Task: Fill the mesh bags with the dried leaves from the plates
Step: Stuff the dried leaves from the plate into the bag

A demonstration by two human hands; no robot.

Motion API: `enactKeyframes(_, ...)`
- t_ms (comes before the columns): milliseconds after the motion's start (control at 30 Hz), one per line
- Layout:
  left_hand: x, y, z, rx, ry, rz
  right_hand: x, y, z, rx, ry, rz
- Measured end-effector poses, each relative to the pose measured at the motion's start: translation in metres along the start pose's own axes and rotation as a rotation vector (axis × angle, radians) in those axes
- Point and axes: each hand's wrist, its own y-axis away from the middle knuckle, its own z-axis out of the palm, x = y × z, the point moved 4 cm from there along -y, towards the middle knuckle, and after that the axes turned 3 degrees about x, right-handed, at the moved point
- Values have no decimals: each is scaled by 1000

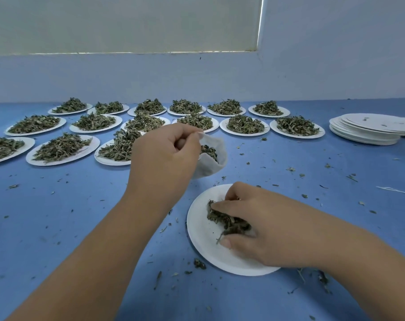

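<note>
The white mesh bag point(212, 158) is held open just beyond the near plate point(201, 232), with dark green leaves showing in its mouth. The left hand point(164, 156) pinches the bag's rim. On the near plate, the right hand point(254, 225) curls its fingers round a small clump of dried leaves point(227, 222). The left hand hides the bag's left side, and the right hand covers much of the clump. Beyond the near plate, heaped plates point(62, 149) lie in rows, the leftmost cut off. Far right of it sits a stack of bare plates point(363, 130). Crumbs litter the blue table point(81, 216), and a pale wall point(312, 66) rises behind.
</note>
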Motion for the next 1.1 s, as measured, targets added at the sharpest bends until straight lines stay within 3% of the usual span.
enactKeyframes(500,-1,2,5,21,-112,126,0,-2,-7,52,-97,-2)
enactKeyframes(833,-1,8,13,-47,-123,145,19,11,-43,156,-607,86)
enactKeyframes(1100,7,15,23,-166,-202,227,22,11,-52,335,-705,85)
